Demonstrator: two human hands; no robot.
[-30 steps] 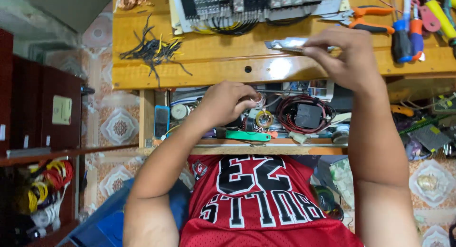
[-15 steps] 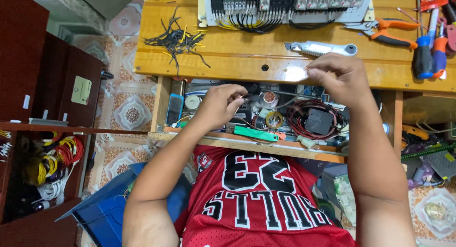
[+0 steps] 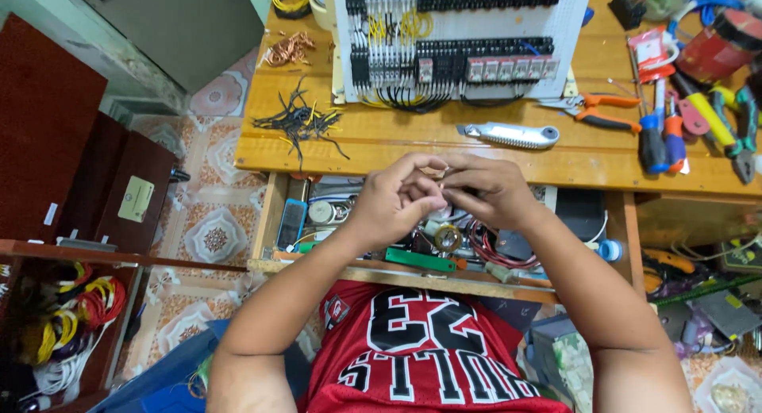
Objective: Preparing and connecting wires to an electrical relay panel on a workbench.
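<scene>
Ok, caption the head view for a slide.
Left hand and right hand pinch a small part together above an open drawer.

Left hand (image 3: 394,200) and right hand (image 3: 484,192) together, fingertips pinched, forearms converging.

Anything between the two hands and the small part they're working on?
Nothing visible. The left hand and right hand meet fingertip to fingertip on the small part, above the open drawer; what it is cannot be told.

Two hands (image 3: 444,195) — one utility knife (image 3: 508,134), one wiring panel (image 3: 460,40).
</scene>
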